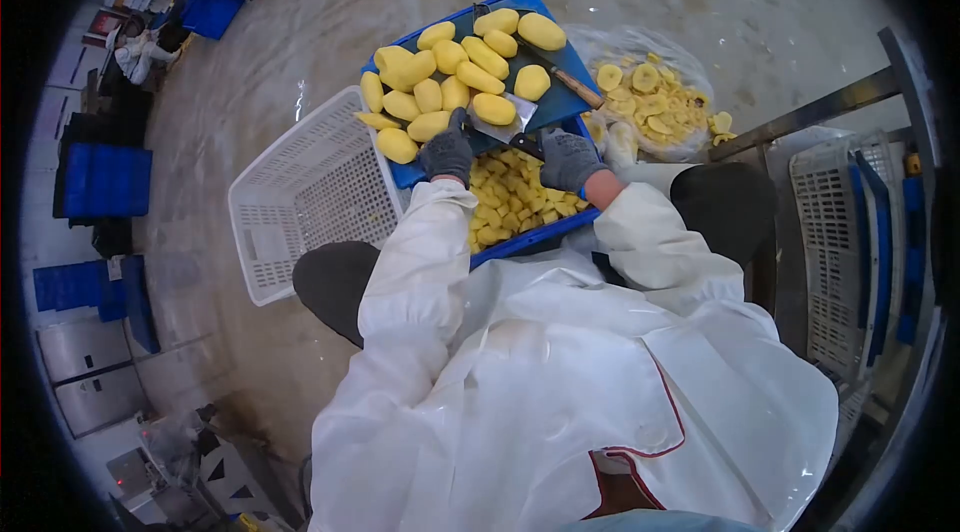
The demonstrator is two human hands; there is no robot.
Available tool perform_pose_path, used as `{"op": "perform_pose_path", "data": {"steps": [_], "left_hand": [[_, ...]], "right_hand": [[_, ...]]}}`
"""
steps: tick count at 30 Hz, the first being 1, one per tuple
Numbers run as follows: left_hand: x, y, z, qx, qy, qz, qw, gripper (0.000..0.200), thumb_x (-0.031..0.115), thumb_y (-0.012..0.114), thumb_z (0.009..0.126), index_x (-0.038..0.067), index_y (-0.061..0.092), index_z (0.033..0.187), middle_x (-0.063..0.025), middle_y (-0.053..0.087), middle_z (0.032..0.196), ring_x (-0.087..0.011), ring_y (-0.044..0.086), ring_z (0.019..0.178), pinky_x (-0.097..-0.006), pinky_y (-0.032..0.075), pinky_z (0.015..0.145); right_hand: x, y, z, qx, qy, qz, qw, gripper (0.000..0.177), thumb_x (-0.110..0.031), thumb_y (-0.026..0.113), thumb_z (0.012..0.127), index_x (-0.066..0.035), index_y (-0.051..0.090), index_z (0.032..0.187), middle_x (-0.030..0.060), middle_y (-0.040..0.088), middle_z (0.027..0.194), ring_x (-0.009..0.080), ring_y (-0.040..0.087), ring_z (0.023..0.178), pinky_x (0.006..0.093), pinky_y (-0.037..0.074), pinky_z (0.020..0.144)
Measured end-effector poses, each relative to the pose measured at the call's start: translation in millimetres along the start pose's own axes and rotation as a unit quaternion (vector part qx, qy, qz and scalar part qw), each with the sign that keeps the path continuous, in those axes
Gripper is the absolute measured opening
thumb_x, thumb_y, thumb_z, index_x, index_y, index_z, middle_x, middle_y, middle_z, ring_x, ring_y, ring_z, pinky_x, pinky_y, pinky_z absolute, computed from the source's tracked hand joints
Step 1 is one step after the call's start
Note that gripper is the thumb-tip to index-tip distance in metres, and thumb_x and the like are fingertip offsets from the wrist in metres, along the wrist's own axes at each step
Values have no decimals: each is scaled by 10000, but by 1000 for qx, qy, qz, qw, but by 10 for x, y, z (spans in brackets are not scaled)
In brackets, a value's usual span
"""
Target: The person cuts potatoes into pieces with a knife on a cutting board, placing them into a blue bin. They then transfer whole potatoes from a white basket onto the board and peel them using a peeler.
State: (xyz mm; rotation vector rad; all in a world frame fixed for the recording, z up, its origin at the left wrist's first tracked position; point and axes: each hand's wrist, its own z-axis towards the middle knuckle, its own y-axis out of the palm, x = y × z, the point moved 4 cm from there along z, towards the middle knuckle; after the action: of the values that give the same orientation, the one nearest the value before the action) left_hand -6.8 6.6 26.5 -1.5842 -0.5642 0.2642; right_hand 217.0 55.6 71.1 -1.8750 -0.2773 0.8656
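My right hand, in a grey glove, is wrapped round the black handle of a broad-bladed knife. The blade lies over a blue cutting board, partly hidden by a peeled potato. My left hand, also gloved, is curled at the board's near edge, close to the blade's left end and against another potato. What its fingers hold, if anything, is hidden. Several whole peeled potatoes cover the board. Below my hands, potato chunks fill a blue crate.
A white perforated basket stands left of the crate. A second knife with a wooden handle lies on the board's right. Potato slices and scraps sit in clear plastic on the floor. A metal frame rises at right. Far left is another person.
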Motion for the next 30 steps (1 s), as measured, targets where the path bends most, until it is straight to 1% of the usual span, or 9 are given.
{"op": "perform_pose_path", "data": {"steps": [8,11,16,18,21,23,26,27,30], "left_hand": [[293,-360,-246,-19,-53,-44,997,549,464,511,909,227,442,1399,-217,674,966,-386,659,913,-506,504,815],[716,-312,-372,74,91,-120,986,625,533,534,886,167,460,1386,-253,627,1101,-404,625,1004,-503,492,852],[706,37,34,55,45,-101,992,633,565,564,862,214,473,1382,-236,499,1265,-399,568,1096,-503,475,885],[594,-42,141,-43,32,-107,993,614,553,579,859,245,476,1379,-218,520,1195,-385,578,1071,-505,478,875],[564,-8,152,9,57,-81,995,564,493,617,854,286,486,1362,-160,531,1090,-345,603,997,-488,495,825],[560,-9,107,7,54,-83,995,560,434,639,850,297,483,1370,-165,552,1110,-345,609,989,-479,500,825],[462,281,66,66,104,-137,983,572,391,631,859,306,457,1397,-194,581,1121,-369,608,985,-469,495,847],[457,302,-4,93,110,-156,977,557,328,646,852,270,490,1384,-207,604,1119,-379,612,980,-458,489,866],[398,325,-25,78,147,-268,949,513,224,679,831,217,557,1329,-195,621,1079,-355,626,959,-429,499,863]], "right_hand": [[107,36,-304,82,19,-19,996,405,-331,663,727,-34,619,997,204,660,927,353,659,879,469,517,759],[153,264,-261,92,9,-19,996,353,-346,649,770,-49,629,961,189,665,899,352,660,866,464,518,742],[25,1,-709,32,55,-52,997,289,-316,620,814,-65,641,957,172,669,918,352,664,857,465,517,749],[70,-310,-1030,4,70,-10,997,398,-382,669,786,-57,636,1013,181,675,871,368,654,853,489,502,748],[203,-708,-1472,8,120,121,985,322,-266,685,807,-34,656,1030,107,674,781,251,667,755,391,519,687],[300,-874,-1706,1,190,264,946,279,-191,679,825,-19,663,1044,61,657,747,174,648,680,321,517,634],[366,-875,-1866,6,148,502,852,343,-165,680,854,-29,637,1165,45,652,747,118,611,646,273,499,587],[283,-888,-1795,60,67,537,839,349,-108,642,886,-10,596,1218,7,642,772,101,605,658,276,493,568],[54,-1016,-1377,170,100,463,864,384,-138,637,883,-34,574,1247,68,669,780,168,649,676,307,506,622]]}}
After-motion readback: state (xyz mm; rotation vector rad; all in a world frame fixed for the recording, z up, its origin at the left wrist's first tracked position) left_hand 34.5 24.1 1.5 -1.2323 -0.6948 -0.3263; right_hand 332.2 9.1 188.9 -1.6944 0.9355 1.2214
